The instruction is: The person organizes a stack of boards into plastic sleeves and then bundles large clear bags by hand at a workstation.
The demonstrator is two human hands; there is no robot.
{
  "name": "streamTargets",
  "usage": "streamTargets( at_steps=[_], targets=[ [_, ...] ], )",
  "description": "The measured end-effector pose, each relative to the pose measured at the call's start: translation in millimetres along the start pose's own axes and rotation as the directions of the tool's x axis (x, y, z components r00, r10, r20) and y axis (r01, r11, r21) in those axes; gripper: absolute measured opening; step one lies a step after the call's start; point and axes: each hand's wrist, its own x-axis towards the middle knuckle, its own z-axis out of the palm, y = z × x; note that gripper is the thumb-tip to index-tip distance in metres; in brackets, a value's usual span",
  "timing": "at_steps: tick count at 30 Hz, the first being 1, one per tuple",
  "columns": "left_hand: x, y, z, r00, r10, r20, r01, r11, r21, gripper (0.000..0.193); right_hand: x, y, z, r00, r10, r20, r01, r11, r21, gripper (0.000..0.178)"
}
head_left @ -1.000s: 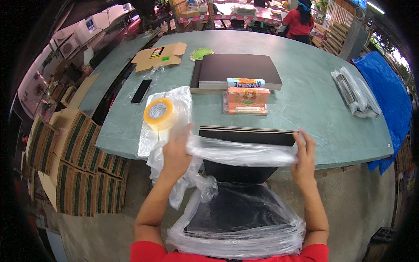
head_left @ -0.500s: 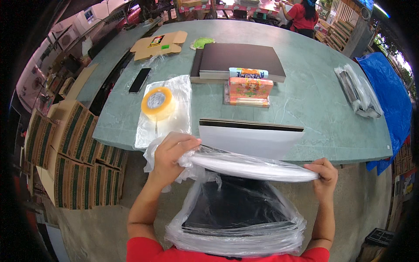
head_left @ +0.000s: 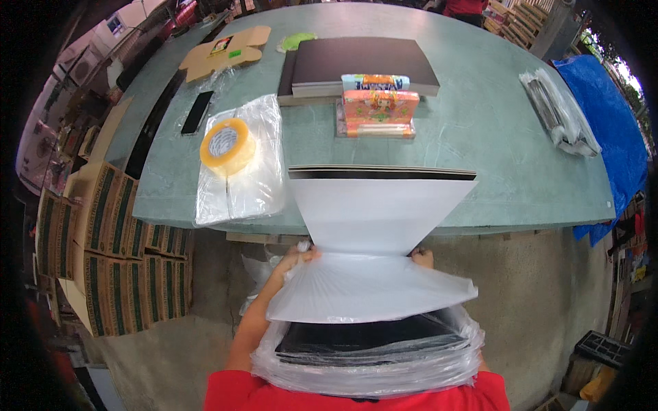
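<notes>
— The left hand (head_left: 296, 259) pinches one clear plastic bag (head_left: 370, 294) at its side; the right hand (head_left: 423, 258) is half hidden, so I can't tell its hold.
— Where's the bag?
— Flaring below both hands, just above one wrapped black stack (head_left: 370, 342). One white-faced board (head_left: 384, 212) rises between them, dark edges behind it.
— And on the green table (head_left: 493, 171)?
— One tape roll (head_left: 229, 145), one phone (head_left: 197, 113), one orange packet (head_left: 380, 108).
— Beyond?
— One blue tarp (head_left: 603, 130) right; one person in red (head_left: 466, 7), mostly cut off.
</notes>
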Motion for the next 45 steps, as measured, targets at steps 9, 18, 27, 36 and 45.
streamTargets(
  at_steps=[9, 18, 27, 36, 45],
  targets=[
    [-80.5, 139.7, 31.7, 0.977, 0.162, 0.142, -0.214, 0.661, 0.719, 0.030, -59.3, -98.0, -175.5, 0.625, -0.577, 0.525, 0.393, 0.814, 0.427, 0.030],
    [-109.3, 143.4, 138.4, 0.635, -0.099, 0.766, -0.686, 0.383, 0.619, 0.023, -90.9, -125.4, -79.6, -0.139, -0.376, 0.916, 0.455, 0.797, 0.397, 0.045],
    [-46.5, 104.6, 137.1, 0.808, 0.432, 0.400, -0.575, 0.429, 0.697, 0.016, -45.7, -126.3, -51.0, 0.193, -0.246, 0.950, 0.480, 0.868, 0.127, 0.049],
    [-112.9, 230.0, 126.6, 0.576, 0.740, -0.347, -0.811, 0.572, -0.126, 0.037, -99.5, -207.3, -110.8, 0.291, -0.712, 0.639, 0.268, 0.702, 0.660, 0.017],
    [-110.1, 157.9, 157.9, 0.879, 0.412, 0.242, -0.471, 0.661, 0.585, 0.031, -134.4, -219.6, -128.0, 0.626, -0.757, 0.186, 0.075, 0.296, 0.952, 0.023]
  ],
)
